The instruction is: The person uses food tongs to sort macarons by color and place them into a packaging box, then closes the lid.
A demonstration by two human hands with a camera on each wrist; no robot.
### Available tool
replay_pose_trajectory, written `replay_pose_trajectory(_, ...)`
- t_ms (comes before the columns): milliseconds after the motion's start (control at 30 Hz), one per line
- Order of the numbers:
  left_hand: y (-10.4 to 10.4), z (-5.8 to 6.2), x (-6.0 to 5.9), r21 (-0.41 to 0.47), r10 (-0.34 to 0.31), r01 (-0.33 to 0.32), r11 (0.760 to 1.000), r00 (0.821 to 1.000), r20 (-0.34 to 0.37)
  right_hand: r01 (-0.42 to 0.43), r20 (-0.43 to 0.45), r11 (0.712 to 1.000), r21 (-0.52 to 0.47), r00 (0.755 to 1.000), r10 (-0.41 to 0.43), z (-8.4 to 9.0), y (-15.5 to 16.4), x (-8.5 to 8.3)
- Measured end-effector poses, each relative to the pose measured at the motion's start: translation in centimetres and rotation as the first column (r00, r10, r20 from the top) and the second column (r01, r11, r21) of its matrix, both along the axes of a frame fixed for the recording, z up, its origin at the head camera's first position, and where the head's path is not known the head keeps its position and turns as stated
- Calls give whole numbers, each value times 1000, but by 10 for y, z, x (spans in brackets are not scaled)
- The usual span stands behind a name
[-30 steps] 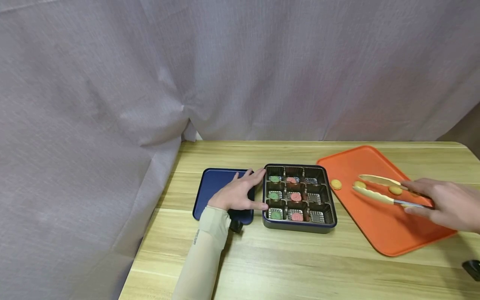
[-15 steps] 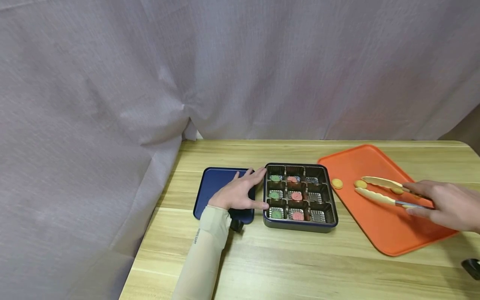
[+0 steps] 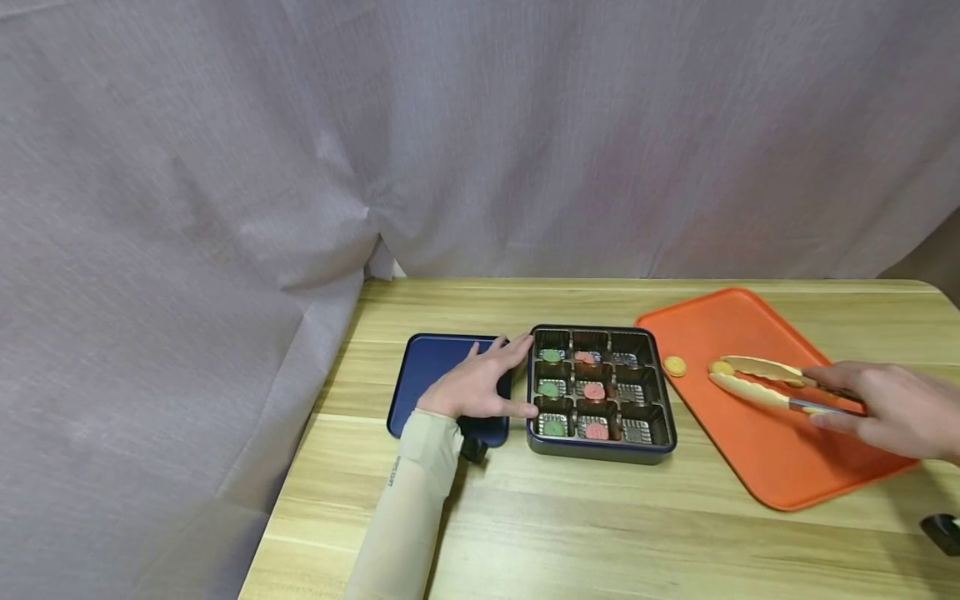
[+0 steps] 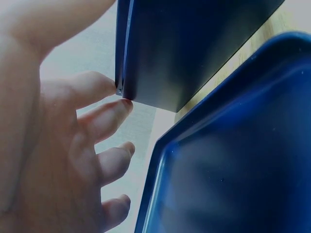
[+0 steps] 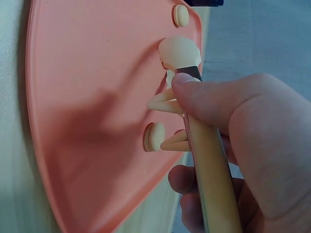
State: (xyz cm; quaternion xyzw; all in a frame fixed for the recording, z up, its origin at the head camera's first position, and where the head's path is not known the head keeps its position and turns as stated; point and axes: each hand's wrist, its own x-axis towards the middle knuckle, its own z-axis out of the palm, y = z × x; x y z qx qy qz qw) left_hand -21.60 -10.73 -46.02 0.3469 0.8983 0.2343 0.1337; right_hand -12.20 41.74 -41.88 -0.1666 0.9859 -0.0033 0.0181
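Observation:
My left hand [image 3: 478, 387] spreads its fingers along the left side of a dark blue box [image 3: 600, 451]; thumb and fingertips touch its rim. The box holds a black divided insert. Green macarons [image 3: 551, 389] sit in its left column, pink macarons [image 3: 594, 391] in the middle one. My right hand [image 3: 896, 408] grips a pair of tongs [image 3: 750, 390] over the orange tray [image 3: 787, 467]. The tong tips stand on either side of a yellow macaron [image 3: 722, 367]; whether they touch it I cannot tell. Another yellow macaron [image 5: 155, 137] lies under the tongs, partly hidden in the head view.
A further yellow macaron [image 3: 675, 367] lies at the tray's left edge, near the box. The dark blue lid [image 3: 420, 383] lies left of the box, partly beneath my left hand. Behind the wooden table [image 3: 600, 533] hangs a grey curtain [image 3: 525, 150].
The tong tips have drawn closer together about the yellow macaron, after shifting slightly right. My left hand stays against the box.

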Motion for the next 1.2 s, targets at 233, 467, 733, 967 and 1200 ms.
replay_pose_trajectory(233, 0, 0, 0, 4, 0, 0, 1000, 1000, 7, 15, 23, 1000, 11, 1000, -16, 2, -3, 0)
replay_pose_trajectory(467, 1, 1, 0, 1, -1, 1, 1000, 1000, 7, -10, 2, 1000, 9, 1000, 10, 2, 0, 2)
replay_pose_trajectory(733, 0, 1, 0, 8, -4, 4, 1000, 1000, 1, -48, -56, 999, -13, 997, 47, 2, 3, 3)
replay_pose_trajectory(967, 0, 1, -1, 3, -2, 2, 1000, 1000, 1, -72, -85, 997, -12, 994, 71, 5, 1, 6)
replay_pose_trajectory(1200, 0, 0, 1, 5, -2, 2, 1000, 1000, 5, -94, -126, 995, -15, 988, 92, 12, -9, 10)
